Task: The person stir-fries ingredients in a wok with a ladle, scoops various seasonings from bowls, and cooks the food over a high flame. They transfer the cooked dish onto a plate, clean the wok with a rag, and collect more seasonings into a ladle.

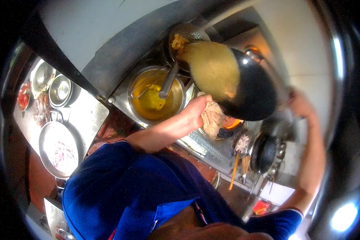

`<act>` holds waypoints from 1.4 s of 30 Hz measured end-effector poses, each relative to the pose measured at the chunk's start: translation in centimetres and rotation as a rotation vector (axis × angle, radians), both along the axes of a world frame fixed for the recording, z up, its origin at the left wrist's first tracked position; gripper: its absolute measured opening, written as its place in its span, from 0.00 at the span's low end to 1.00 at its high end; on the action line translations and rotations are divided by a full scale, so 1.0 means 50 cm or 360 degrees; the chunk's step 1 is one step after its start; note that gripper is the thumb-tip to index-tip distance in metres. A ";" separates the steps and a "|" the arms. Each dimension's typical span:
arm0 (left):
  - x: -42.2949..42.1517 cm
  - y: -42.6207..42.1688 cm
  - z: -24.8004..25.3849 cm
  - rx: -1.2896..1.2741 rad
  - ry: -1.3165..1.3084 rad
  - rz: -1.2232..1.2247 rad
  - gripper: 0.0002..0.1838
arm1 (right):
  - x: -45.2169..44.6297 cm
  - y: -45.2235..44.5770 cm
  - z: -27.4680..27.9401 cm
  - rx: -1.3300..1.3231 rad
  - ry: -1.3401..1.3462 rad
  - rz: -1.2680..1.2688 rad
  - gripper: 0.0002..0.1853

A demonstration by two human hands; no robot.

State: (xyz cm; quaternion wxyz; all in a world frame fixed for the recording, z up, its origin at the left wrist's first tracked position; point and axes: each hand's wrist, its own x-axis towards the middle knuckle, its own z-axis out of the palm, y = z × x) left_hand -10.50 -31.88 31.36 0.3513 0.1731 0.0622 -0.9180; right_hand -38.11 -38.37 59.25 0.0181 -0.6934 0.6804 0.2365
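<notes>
A black wok point(254, 94) is tilted, its cloudy yellowish liquid point(214, 66) running toward the perforated strainer point(192, 32). Golden-brown pieces of food point(179, 42) show in the strainer. My left hand point(198, 111) is closed round a beige cloth point(213, 119) at the wok's near edge; the part of the wok under the cloth is hidden. At the right, my right hand point(302, 105), a little blurred, is wrapped round the long handle of a ladle point(264, 64), whose head is above the wok's far rim.
Left of the wok stands a steel pot point(134, 108) of yellow oil, with a strainer handle point(170, 80) reaching over it. Orange flame glows at the burner point(232, 122). A bowl of chopped white pieces point(242, 143) and a dark pan point(264, 152) lie nearer. Pans and bowls occupy the left steel table point(88, 116).
</notes>
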 end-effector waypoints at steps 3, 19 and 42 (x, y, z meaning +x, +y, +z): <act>0.001 -0.008 -0.019 0.0047 0.0037 -0.0019 0.12 | 0.011 -0.010 0.004 -0.0031 0.0088 0.0078 0.29; 0.056 -0.035 0.003 0.0086 0.0082 0.0036 0.14 | 0.107 -0.071 0.045 -0.0016 0.0115 0.0135 0.30; 0.068 -0.080 -0.058 0.0089 0.0519 0.0012 0.17 | 0.165 -0.095 0.096 -0.0116 0.0225 0.0231 0.28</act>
